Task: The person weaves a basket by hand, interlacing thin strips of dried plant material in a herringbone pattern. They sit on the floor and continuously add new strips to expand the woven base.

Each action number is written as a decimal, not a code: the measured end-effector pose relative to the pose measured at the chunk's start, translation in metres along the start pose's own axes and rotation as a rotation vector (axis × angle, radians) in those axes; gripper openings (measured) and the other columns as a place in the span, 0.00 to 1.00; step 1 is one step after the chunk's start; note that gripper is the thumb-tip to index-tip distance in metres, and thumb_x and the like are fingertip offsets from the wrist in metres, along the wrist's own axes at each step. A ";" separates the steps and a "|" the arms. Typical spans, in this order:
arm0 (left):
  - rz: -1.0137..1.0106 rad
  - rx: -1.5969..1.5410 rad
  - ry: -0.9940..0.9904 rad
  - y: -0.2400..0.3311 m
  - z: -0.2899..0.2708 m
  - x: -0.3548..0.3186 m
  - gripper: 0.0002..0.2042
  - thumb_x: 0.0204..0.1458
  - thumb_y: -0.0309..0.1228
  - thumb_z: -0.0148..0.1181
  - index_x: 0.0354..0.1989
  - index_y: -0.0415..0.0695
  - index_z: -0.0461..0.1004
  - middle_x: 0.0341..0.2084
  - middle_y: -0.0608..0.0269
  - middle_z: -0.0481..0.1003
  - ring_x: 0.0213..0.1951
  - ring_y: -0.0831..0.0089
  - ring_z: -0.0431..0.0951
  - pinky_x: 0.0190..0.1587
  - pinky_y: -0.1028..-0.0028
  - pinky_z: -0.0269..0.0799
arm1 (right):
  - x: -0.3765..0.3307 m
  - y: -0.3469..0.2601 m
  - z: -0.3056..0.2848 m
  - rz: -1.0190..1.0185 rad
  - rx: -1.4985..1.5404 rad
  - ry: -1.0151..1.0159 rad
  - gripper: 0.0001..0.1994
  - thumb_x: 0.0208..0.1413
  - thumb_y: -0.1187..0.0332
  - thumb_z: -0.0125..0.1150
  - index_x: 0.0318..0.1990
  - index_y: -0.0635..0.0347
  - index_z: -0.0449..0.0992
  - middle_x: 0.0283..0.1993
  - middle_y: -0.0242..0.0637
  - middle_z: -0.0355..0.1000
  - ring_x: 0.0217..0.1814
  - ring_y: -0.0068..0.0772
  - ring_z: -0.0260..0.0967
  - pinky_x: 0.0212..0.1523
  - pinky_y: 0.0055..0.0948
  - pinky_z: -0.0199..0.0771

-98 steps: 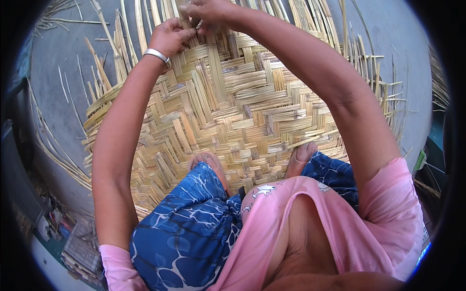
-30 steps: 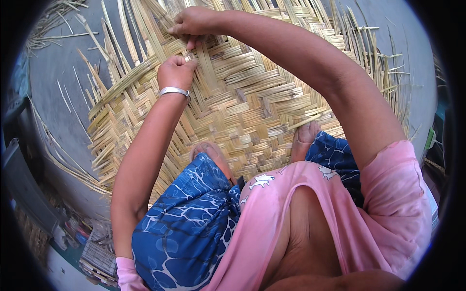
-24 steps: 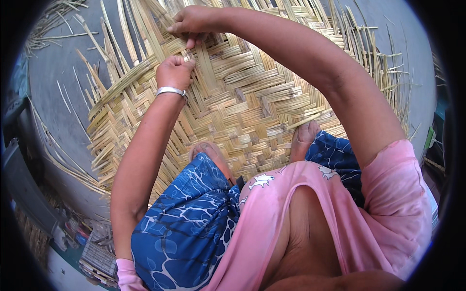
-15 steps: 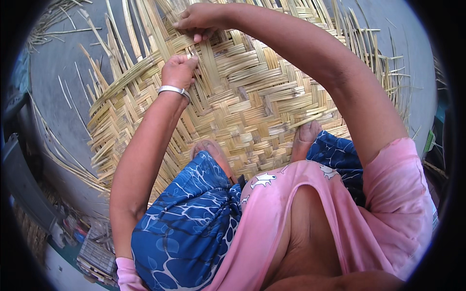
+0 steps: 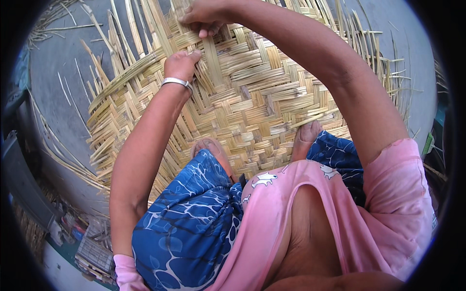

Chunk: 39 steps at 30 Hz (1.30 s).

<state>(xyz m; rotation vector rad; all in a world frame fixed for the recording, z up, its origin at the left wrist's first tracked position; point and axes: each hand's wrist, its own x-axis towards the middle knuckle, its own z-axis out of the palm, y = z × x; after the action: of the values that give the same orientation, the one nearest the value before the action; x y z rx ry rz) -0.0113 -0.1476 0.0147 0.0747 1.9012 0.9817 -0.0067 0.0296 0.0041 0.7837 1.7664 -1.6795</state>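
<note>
Beneath my feet spreads a mat [image 5: 252, 104] woven from pale yellow split-cane strips, laid over and under in bundles. Near its far edge, my left hand [image 5: 179, 66], with a silver bangle at the wrist, is closed with thumb and fingers pinched at the weave; its fingertips partly hide what they grip. Farther away and slightly right, my right hand [image 5: 206, 17] bends in from the right, its fingers curled round a flat upright cane strip [image 5: 178, 8]. A wide strip [image 5: 212, 60] runs down into the weave just right of my left hand.
Unwoven strip ends [image 5: 131, 26] fan out beyond the far left edge, and more stick out at the right [image 5: 383, 63]. Loose strips lie on the grey floor [image 5: 58, 63]. A grey plastic chair-like object [image 5: 26, 182] and a wire-topped crate [image 5: 94, 247] stand at the left.
My right hand has shifted slightly away and to the right. My left hand has moved a little nearer the far edge, its fingers more closed. The mat stays in place.
</note>
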 end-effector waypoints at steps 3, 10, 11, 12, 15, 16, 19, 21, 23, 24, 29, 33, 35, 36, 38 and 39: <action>-0.115 -0.037 -0.071 0.009 -0.004 -0.004 0.09 0.51 0.37 0.57 0.23 0.50 0.68 0.16 0.76 0.65 0.17 0.83 0.62 0.18 0.81 0.55 | -0.004 -0.003 -0.003 0.018 0.035 -0.034 0.17 0.60 0.57 0.48 0.30 0.63 0.72 0.20 0.38 0.70 0.16 0.29 0.68 0.16 0.29 0.71; -0.158 -0.180 -0.178 0.004 -0.010 0.005 0.09 0.50 0.37 0.59 0.22 0.49 0.69 0.16 0.74 0.68 0.15 0.82 0.61 0.18 0.79 0.52 | 0.011 0.011 -0.023 0.070 0.202 -0.253 0.14 0.60 0.60 0.49 0.35 0.63 0.71 0.24 0.36 0.70 0.21 0.28 0.69 0.21 0.27 0.73; -0.144 -0.155 -0.160 0.007 -0.008 0.001 0.09 0.50 0.38 0.59 0.22 0.50 0.70 0.15 0.76 0.67 0.15 0.84 0.61 0.17 0.80 0.52 | 0.013 0.014 -0.024 0.080 0.209 -0.266 0.14 0.60 0.60 0.50 0.35 0.63 0.71 0.24 0.36 0.70 0.21 0.28 0.69 0.21 0.27 0.73; -0.129 -0.128 -0.143 0.008 -0.006 -0.001 0.09 0.51 0.38 0.59 0.23 0.50 0.70 0.14 0.77 0.66 0.15 0.85 0.61 0.17 0.82 0.53 | 0.016 0.016 -0.024 0.077 0.215 -0.252 0.13 0.60 0.60 0.50 0.35 0.62 0.71 0.24 0.36 0.70 0.21 0.28 0.69 0.21 0.27 0.73; 0.035 -0.126 0.035 0.000 0.003 0.000 0.13 0.48 0.35 0.61 0.17 0.43 0.71 0.13 0.72 0.67 0.14 0.82 0.60 0.19 0.78 0.55 | 0.019 0.016 -0.016 0.047 0.206 -0.171 0.12 0.59 0.61 0.52 0.35 0.61 0.72 0.24 0.36 0.71 0.21 0.28 0.70 0.20 0.27 0.73; 0.051 -0.155 0.064 -0.005 0.006 0.005 0.13 0.48 0.34 0.61 0.17 0.40 0.71 0.13 0.70 0.67 0.16 0.82 0.60 0.21 0.76 0.57 | 0.013 0.013 -0.011 0.022 0.188 -0.114 0.11 0.59 0.61 0.52 0.34 0.60 0.72 0.24 0.36 0.71 0.21 0.27 0.70 0.19 0.27 0.72; 0.129 -0.050 0.136 -0.015 0.007 0.012 0.13 0.48 0.34 0.61 0.17 0.39 0.71 0.13 0.68 0.67 0.16 0.80 0.60 0.21 0.74 0.57 | 0.004 0.009 0.002 -0.045 0.165 0.018 0.09 0.58 0.63 0.54 0.33 0.59 0.73 0.22 0.36 0.72 0.18 0.28 0.71 0.15 0.27 0.71; 0.095 -0.050 0.125 -0.012 0.007 0.012 0.13 0.48 0.34 0.61 0.17 0.39 0.71 0.12 0.68 0.66 0.17 0.79 0.60 0.21 0.72 0.57 | 0.001 0.005 0.005 -0.048 0.129 0.087 0.09 0.57 0.64 0.54 0.32 0.60 0.74 0.21 0.36 0.72 0.17 0.28 0.71 0.14 0.27 0.70; 0.075 -0.021 0.098 -0.011 0.005 0.014 0.12 0.48 0.35 0.60 0.19 0.40 0.72 0.13 0.69 0.66 0.16 0.78 0.61 0.19 0.73 0.57 | -0.002 0.004 0.011 -0.110 0.051 0.182 0.09 0.54 0.64 0.59 0.28 0.60 0.76 0.19 0.37 0.73 0.16 0.28 0.71 0.15 0.28 0.71; 0.071 0.007 0.075 -0.012 0.003 0.017 0.12 0.49 0.36 0.59 0.20 0.42 0.72 0.13 0.69 0.67 0.15 0.78 0.61 0.18 0.74 0.57 | -0.004 0.004 0.012 -0.117 0.023 0.215 0.09 0.53 0.64 0.60 0.28 0.61 0.76 0.19 0.37 0.73 0.16 0.27 0.71 0.15 0.28 0.71; 0.021 0.038 0.019 0.000 0.000 0.011 0.11 0.50 0.37 0.55 0.24 0.43 0.74 0.15 0.68 0.69 0.14 0.76 0.64 0.16 0.75 0.57 | -0.005 0.005 0.017 -0.219 -0.114 0.358 0.10 0.51 0.64 0.62 0.27 0.62 0.77 0.19 0.38 0.74 0.14 0.26 0.70 0.18 0.27 0.73; 0.024 0.101 0.042 -0.006 0.000 0.023 0.10 0.48 0.36 0.55 0.25 0.42 0.75 0.17 0.65 0.71 0.15 0.75 0.67 0.16 0.74 0.60 | -0.008 0.009 0.023 -0.249 -0.067 0.382 0.10 0.51 0.64 0.61 0.28 0.62 0.77 0.20 0.38 0.74 0.14 0.27 0.71 0.18 0.27 0.73; 0.056 0.211 0.046 -0.002 0.000 0.026 0.10 0.48 0.36 0.55 0.26 0.42 0.75 0.18 0.65 0.71 0.15 0.75 0.68 0.16 0.73 0.61 | -0.008 0.011 0.021 -0.239 -0.068 0.368 0.10 0.52 0.64 0.60 0.28 0.62 0.77 0.20 0.38 0.74 0.15 0.28 0.71 0.18 0.28 0.73; -0.006 0.202 0.011 0.000 -0.001 0.028 0.10 0.48 0.36 0.56 0.27 0.42 0.74 0.19 0.65 0.72 0.15 0.75 0.68 0.15 0.73 0.62 | -0.006 0.011 0.018 -0.215 -0.048 0.340 0.10 0.53 0.64 0.59 0.29 0.62 0.77 0.20 0.39 0.74 0.15 0.28 0.72 0.18 0.28 0.73; -0.080 0.141 -0.033 0.007 -0.004 0.025 0.10 0.48 0.37 0.58 0.27 0.41 0.74 0.19 0.64 0.71 0.15 0.76 0.68 0.14 0.75 0.62 | -0.020 -0.001 0.015 -0.071 -0.002 0.264 0.09 0.55 0.64 0.58 0.32 0.62 0.75 0.23 0.41 0.75 0.19 0.31 0.74 0.18 0.28 0.74; -0.118 0.110 -0.054 0.008 -0.005 0.023 0.11 0.48 0.37 0.58 0.28 0.41 0.73 0.18 0.64 0.71 0.14 0.76 0.67 0.13 0.76 0.62 | -0.016 0.004 0.009 -0.086 0.054 0.153 0.09 0.55 0.64 0.58 0.33 0.62 0.75 0.24 0.41 0.75 0.20 0.31 0.74 0.19 0.28 0.74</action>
<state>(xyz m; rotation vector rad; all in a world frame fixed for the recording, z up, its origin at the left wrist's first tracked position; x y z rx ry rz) -0.0306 -0.1350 0.0047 0.0527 1.8865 0.7886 0.0070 0.0202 0.0125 0.8932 1.8887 -1.7706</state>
